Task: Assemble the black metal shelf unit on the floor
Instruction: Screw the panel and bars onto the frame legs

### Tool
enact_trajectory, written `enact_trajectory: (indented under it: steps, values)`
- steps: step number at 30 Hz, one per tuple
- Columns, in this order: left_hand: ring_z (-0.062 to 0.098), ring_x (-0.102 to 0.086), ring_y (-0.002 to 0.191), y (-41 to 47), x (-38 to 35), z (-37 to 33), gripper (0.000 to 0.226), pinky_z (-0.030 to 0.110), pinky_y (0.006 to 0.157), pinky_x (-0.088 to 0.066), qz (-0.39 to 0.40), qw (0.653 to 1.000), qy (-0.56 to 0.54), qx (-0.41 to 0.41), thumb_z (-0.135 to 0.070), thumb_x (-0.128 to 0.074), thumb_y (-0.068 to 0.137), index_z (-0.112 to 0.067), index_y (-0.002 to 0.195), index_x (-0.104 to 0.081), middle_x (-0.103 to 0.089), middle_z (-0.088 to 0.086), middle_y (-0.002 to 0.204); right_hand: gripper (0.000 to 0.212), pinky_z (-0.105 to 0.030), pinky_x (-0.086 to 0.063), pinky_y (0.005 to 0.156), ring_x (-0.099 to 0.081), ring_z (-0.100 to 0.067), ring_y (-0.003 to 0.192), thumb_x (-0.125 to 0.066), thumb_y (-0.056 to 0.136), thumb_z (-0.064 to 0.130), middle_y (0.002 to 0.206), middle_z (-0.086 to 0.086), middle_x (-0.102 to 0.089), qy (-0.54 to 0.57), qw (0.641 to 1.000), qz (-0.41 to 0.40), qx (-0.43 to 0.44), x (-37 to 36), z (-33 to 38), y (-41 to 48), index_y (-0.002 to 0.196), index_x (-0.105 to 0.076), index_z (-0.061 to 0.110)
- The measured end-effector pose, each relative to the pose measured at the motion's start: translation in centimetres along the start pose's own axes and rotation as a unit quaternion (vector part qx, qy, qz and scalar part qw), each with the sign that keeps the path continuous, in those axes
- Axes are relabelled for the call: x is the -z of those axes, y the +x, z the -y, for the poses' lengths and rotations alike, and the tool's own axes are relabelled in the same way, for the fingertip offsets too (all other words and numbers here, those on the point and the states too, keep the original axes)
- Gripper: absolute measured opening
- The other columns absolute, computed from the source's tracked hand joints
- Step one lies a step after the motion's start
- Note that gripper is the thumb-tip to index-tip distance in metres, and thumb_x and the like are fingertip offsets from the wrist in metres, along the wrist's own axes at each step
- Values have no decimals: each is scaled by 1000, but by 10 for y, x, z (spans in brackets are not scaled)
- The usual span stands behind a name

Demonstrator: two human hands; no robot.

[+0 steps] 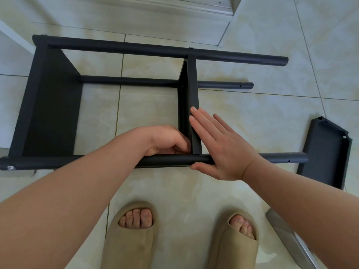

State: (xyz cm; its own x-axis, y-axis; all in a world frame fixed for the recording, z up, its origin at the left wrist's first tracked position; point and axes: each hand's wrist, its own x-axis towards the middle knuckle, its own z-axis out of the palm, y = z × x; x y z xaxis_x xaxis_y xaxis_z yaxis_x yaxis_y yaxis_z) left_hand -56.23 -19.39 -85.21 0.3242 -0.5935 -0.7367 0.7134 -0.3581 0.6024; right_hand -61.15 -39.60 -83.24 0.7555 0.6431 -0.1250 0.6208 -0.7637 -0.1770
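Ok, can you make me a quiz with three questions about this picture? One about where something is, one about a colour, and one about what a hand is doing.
1. Where is the loose shelf panel?
A. on the floor, right of the frame
B. on top of the frame
C. in a hand

2. What colour are the slippers?
A. red
B. beige
C. blue

3. How is the right hand?
A. in a fist
B. gripping a screwdriver
C. flat against the middle shelf

Answers: 1 A, it lies on the floor by the poles' free ends; 2 B, both are beige; 3 C, its fingers lie straight along the shelf.
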Motion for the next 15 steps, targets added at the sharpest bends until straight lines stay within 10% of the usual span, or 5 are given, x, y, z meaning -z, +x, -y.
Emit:
enact_trajectory:
  steps: [15]
  values:
    - [21,-71,79,2,-1,1,16,30,75,-58,-9,1000,1,7,1,-57,89,-2,91,-73,-73,13,86,100,-52,-18,124,-1,-28,157,-38,93,71,169,-14,-3,0,1000,5,-2,0,0,0,160,-13,1]
